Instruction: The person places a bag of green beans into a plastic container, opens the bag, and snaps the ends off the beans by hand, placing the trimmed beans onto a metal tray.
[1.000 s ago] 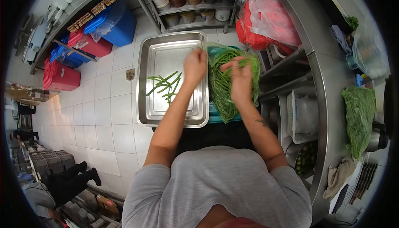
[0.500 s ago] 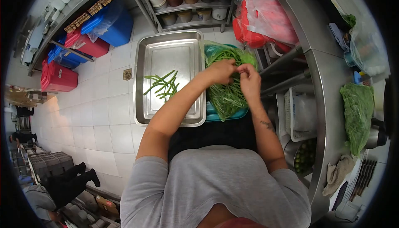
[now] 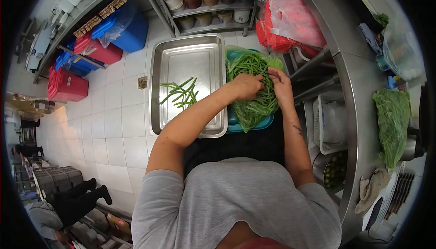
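Note:
A clear plastic bag (image 3: 249,118) full of green beans (image 3: 252,63) lies open on a teal tray (image 3: 262,124). My left hand (image 3: 246,86) rests on the beans, its fingers curled in among them; their tips are partly hidden. At the bag's right side is my right hand (image 3: 281,86), fingers bent together near the top of the pile. Whatever is between those fingers is too small to make out. To the left, a deep steel pan (image 3: 187,63) holds several loose green beans (image 3: 180,93), partly behind my left forearm.
Shelves (image 3: 211,6) with tubs stand ahead. Red and white plastic bags (image 3: 290,15) sit at upper right beside a steel counter (image 3: 363,108). Lidded blue (image 3: 129,31) and red bins (image 3: 68,84) line the left. Another person's legs (image 3: 79,199) show at lower left.
My hands, close together over the beans before, are now farther apart. The left has moved slightly down, and more beans show between them. The view has shifted slightly.

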The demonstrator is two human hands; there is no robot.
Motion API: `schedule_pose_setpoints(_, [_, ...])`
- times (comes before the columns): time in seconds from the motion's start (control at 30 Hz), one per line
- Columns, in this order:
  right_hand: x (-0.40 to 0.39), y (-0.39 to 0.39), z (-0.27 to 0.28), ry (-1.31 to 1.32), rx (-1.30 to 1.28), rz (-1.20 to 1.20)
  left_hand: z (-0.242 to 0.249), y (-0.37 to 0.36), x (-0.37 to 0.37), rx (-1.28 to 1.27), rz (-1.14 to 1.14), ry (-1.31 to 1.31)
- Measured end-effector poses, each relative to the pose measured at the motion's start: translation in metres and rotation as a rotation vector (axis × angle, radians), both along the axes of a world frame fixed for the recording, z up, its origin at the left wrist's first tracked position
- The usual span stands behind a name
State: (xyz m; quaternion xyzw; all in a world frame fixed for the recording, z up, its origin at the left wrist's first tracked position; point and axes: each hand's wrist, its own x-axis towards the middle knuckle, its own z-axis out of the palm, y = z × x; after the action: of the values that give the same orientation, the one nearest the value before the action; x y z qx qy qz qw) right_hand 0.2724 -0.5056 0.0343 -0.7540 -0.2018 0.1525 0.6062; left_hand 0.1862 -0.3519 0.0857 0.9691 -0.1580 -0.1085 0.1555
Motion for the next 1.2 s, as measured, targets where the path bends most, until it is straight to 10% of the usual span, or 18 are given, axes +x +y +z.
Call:
schedule_pose_setpoints(0.3, [-0.003, 0.003, 0.021, 0.192, 0.139, -0.017, 0.004, 0.002, 0.001, 0.029, 0.004, 0.016])
schedule_pose_setpoints(0.4, [-0.004, -0.006, 0.029, 0.220, 0.167, -0.066, -0.004, 0.040, 0.000, -0.256, 0.060, -0.301])
schedule_pose_setpoints(0.7, [-0.042, 0.028, 0.064, 0.110, 0.386, 0.178, 0.020, 0.051, -0.005, -1.047, 0.360, -0.069])
schedule_pose_setpoints(1.2, [-0.030, 0.045, 0.040, 0.080, 0.098, 0.251, 0.024, 0.039, -0.013, -1.037, 0.531, -0.046])
